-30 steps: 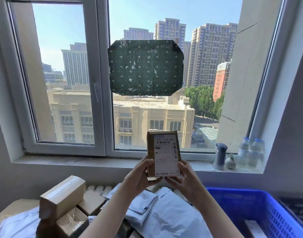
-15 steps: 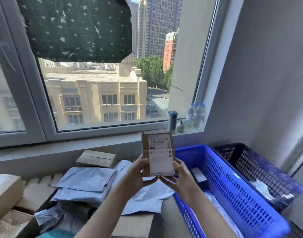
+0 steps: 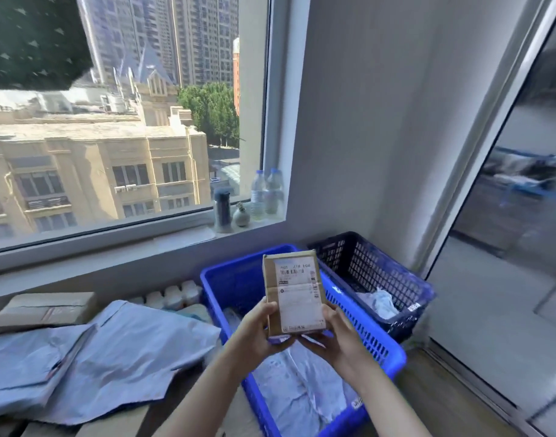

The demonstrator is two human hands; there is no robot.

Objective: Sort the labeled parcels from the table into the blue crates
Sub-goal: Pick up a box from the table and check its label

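Label check: small brown cardboard parcel [image 3: 272,298] carries a white printed shipping label [image 3: 300,298] with a large character line at the top, a barcode beneath and a second barcode along the right edge. All of it is too blurred to read. Small white tag [image 3: 413,307] on the dark navy plastic crate [image 3: 380,272]: unreadable.

I note bright daylight through a big window [image 3: 128,137] facing city blocks, a dark speckled sheet [image 3: 27,36] on its glass, bottles [image 3: 267,193] on the sill [image 3: 182,238], grey wall [image 3: 365,121] alongside, glass door [image 3: 522,184] far right, wooden floor [image 3: 443,398] below.
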